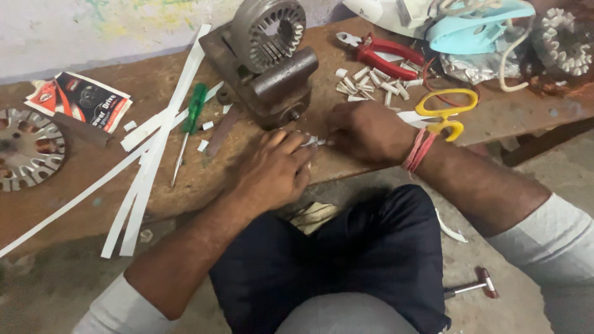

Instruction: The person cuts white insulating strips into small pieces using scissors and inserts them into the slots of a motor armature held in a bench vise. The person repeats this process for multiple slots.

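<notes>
My left hand (272, 170) and my right hand (365, 131) meet at the front edge of a brown wooden bench (185, 179). Together they pinch a small white paper strip piece (312, 141) between the fingertips. Just behind the hands stands a rusty motor housing (263, 59) with a slotted round stator on top. A red thread band circles my right wrist (417, 151).
Long white paper strips (154, 148) and a green screwdriver (192, 117) lie left of the motor. Several cut white pieces (371, 83), red pliers (383, 54) and yellow scissors (442, 111) lie to the right. A metal fan disc (28, 148) sits far left. A small hammer (476, 286) lies on the floor.
</notes>
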